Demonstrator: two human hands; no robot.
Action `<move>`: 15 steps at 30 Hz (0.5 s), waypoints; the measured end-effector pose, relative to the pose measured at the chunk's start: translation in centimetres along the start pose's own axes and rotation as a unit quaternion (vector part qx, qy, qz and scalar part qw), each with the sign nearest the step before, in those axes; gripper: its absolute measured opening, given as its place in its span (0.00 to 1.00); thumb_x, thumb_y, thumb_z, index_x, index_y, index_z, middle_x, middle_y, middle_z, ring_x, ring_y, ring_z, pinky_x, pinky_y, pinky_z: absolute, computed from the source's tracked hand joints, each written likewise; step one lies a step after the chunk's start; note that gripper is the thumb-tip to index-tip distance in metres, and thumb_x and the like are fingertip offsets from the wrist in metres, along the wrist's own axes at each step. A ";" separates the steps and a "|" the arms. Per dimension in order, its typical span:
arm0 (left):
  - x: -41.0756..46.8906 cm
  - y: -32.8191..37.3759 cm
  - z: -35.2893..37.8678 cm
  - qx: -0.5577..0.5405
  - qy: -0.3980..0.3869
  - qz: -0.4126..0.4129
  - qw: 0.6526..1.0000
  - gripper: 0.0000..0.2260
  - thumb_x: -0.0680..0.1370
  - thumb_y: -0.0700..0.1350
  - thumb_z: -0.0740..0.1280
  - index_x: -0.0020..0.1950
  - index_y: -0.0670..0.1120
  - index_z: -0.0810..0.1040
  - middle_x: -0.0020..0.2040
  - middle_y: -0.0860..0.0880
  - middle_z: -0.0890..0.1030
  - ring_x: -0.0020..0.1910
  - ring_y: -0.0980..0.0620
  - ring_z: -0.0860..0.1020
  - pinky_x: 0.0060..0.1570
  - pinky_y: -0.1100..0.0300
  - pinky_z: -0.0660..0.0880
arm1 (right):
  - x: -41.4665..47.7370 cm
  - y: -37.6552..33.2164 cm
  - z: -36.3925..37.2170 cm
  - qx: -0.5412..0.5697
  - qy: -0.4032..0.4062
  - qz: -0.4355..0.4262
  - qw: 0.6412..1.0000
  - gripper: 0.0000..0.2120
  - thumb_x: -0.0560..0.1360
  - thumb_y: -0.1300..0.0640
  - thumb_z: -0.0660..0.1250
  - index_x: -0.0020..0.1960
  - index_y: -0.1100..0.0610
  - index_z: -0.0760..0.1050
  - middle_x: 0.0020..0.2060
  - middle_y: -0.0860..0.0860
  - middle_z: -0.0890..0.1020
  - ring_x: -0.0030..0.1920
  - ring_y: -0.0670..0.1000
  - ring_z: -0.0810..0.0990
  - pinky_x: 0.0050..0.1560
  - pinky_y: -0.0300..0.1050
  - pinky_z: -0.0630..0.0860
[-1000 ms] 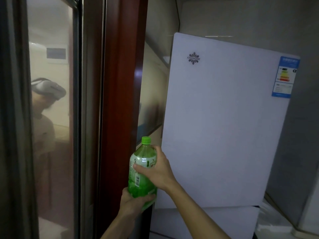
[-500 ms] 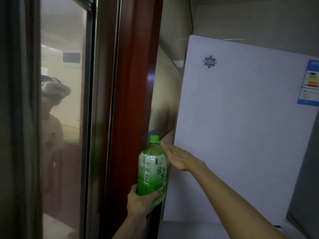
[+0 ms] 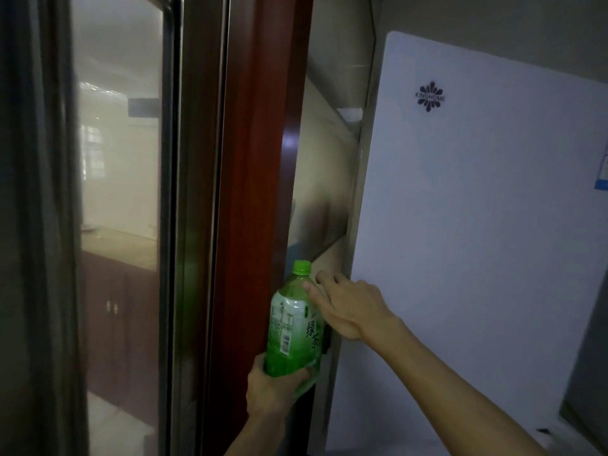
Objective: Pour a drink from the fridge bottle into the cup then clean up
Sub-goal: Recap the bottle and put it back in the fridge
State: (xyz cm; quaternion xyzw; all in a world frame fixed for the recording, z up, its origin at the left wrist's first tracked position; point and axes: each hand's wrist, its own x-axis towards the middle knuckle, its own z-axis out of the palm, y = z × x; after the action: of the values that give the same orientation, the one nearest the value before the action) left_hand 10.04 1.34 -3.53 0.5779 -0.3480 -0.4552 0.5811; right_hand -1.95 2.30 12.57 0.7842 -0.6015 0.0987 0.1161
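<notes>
Left hand (image 3: 273, 388) grips our green-capped plastic tea bottle (image 3: 293, 324) by its base; right hand (image 3: 348, 306), fingers extended and empty, reaches the white fridge door (image 3: 477, 241) edge, presumably to open it.

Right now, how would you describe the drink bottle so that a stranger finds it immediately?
Find the tall white fridge door on the right, then its left edge beside the dark red wooden frame. There the left hand holds the clear plastic bottle of green liquid upright by its base. Its bright green cap is the only vivid green here.
</notes>
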 end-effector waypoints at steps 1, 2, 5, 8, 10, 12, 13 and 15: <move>-0.1 -0.1 0.0 0.003 0.000 -0.001 1.000 0.45 0.42 0.56 0.78 0.60 0.51 0.78 0.47 0.49 0.83 0.47 0.46 0.82 0.50 0.48 0.81 | -1.1 -0.4 -0.3 0.001 0.012 0.004 1.000 0.29 0.79 0.34 0.38 0.68 0.50 0.62 0.63 0.58 0.75 0.56 0.62 0.77 0.54 0.54 0.71; -0.3 -0.2 -0.1 0.008 -0.002 -0.003 1.000 0.46 0.41 0.57 0.77 0.60 0.51 0.78 0.47 0.49 0.83 0.47 0.46 0.82 0.51 0.48 0.81 | -2.2 -0.8 -0.6 -0.001 0.022 0.010 1.000 0.29 0.79 0.33 0.39 0.68 0.50 0.62 0.61 0.59 0.76 0.56 0.62 0.77 0.53 0.53 0.71; -1.1 -0.3 0.2 0.002 -0.010 -0.001 1.000 0.46 0.41 0.58 0.77 0.59 0.52 0.78 0.47 0.49 0.83 0.46 0.46 0.82 0.50 0.48 0.81 | -4.9 -2.5 -1.1 0.003 0.054 0.059 0.997 0.32 0.78 0.31 0.43 0.69 0.53 0.62 0.58 0.59 0.77 0.55 0.60 0.77 0.47 0.50 0.70; -2.7 0.0 0.8 -0.026 -0.031 0.008 0.999 0.42 0.40 0.56 0.77 0.54 0.50 0.80 0.45 0.46 0.84 0.45 0.44 0.82 0.49 0.45 0.81 | -6.6 -4.2 -0.9 0.033 0.068 0.118 0.990 0.37 0.77 0.30 0.49 0.71 0.59 0.60 0.60 0.59 0.76 0.56 0.57 0.77 0.48 0.48 0.73; -3.7 0.4 1.3 -0.062 -0.056 0.002 0.996 0.40 0.40 0.54 0.76 0.52 0.49 0.80 0.43 0.44 0.85 0.43 0.42 0.83 0.48 0.44 0.81 | -7.1 -4.9 -0.4 0.069 0.061 0.147 0.985 0.41 0.76 0.30 0.53 0.75 0.60 0.55 0.66 0.60 0.72 0.60 0.58 0.77 0.54 0.49 0.75; -4.3 0.6 1.8 -0.080 -0.076 -0.004 0.994 0.40 0.41 0.54 0.76 0.53 0.49 0.80 0.43 0.43 0.85 0.43 0.42 0.84 0.48 0.42 0.81 | -7.0 -4.9 -0.1 0.085 0.058 0.170 0.980 0.43 0.76 0.31 0.56 0.77 0.62 0.51 0.69 0.62 0.68 0.63 0.60 0.74 0.59 0.52 0.74; -4.5 0.8 2.0 -0.081 -0.086 -0.003 0.993 0.40 0.41 0.54 0.76 0.53 0.51 0.80 0.43 0.44 0.85 0.43 0.42 0.84 0.48 0.42 0.82 | -6.9 -4.8 0.0 0.085 0.061 0.180 0.978 0.43 0.77 0.32 0.57 0.77 0.62 0.50 0.70 0.62 0.67 0.64 0.61 0.74 0.60 0.53 0.73; -4.8 1.1 2.4 -0.079 -0.099 -0.004 0.992 0.39 0.41 0.55 0.76 0.53 0.52 0.80 0.43 0.46 0.85 0.42 0.44 0.84 0.46 0.42 0.82 | -6.9 -4.2 0.1 0.091 0.080 0.196 0.973 0.41 0.77 0.33 0.57 0.77 0.60 0.50 0.70 0.61 0.66 0.64 0.61 0.74 0.59 0.54 0.72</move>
State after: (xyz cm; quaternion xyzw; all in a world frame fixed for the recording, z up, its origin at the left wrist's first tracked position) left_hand 6.31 4.88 -1.61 0.4835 -0.3648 -0.5386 0.5857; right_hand 0.32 9.65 10.23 0.6480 -0.7207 0.2361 0.0709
